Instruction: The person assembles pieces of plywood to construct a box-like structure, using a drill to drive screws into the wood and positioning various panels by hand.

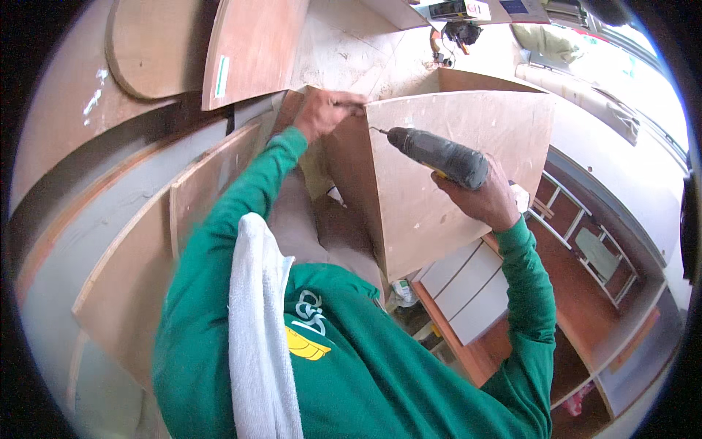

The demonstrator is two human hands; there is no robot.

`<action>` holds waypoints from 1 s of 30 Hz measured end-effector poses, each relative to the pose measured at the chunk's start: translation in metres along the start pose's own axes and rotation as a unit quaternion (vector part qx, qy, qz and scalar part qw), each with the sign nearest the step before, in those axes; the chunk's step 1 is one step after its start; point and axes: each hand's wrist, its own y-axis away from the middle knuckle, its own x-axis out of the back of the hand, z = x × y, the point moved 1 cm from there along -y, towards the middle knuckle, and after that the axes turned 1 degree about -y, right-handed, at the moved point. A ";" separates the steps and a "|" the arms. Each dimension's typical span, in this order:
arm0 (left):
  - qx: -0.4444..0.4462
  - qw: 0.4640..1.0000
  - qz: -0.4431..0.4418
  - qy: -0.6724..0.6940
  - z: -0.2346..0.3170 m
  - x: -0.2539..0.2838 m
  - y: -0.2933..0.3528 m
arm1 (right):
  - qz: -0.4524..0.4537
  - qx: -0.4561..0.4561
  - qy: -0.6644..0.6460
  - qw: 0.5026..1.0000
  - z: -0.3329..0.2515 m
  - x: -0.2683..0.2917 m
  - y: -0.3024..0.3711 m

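Power drill [439, 155], dark-bodied, gripped in the right hand [488, 196], bit at the left edge of a pale wooden box [446, 219]; left hand [330, 113] at its upper left corner, finger closure unclear; wooden panels [131, 271] leftward; reddish-brown cabinet [585, 311] rightward; pale floor [340, 58] beyond.

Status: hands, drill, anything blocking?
Right hand gripping drill. Left hand at upper-left corner of wooden panel. Bit by panel's left edge, contact unclear. No obstruction visible at bit.
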 end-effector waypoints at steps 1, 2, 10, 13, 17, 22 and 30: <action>-0.028 0.998 0.057 0.017 0.001 -0.006 0.008 | 0.005 0.011 0.004 1.000 -0.002 0.001 -0.001; -0.055 0.991 0.115 0.035 -0.007 -0.016 0.015 | 0.008 0.021 0.008 1.000 -0.006 0.001 -0.002; -0.035 0.977 0.209 0.030 0.011 -0.027 0.024 | -0.019 0.015 0.014 1.000 -0.012 0.008 -0.004; -0.009 0.975 0.208 0.073 0.008 -0.028 0.023 | -0.004 0.024 0.023 0.999 -0.009 0.005 -0.001; -0.010 0.981 0.183 0.060 0.007 -0.025 0.022 | -0.018 0.020 0.024 0.999 -0.007 0.006 -0.001; -0.073 0.979 0.176 -0.072 0.019 -0.023 0.028 | 0.000 0.045 0.015 0.999 -0.007 0.005 0.000; 0.124 0.967 0.219 0.037 0.051 -0.050 0.040 | -0.015 0.036 0.015 0.999 -0.005 0.003 -0.001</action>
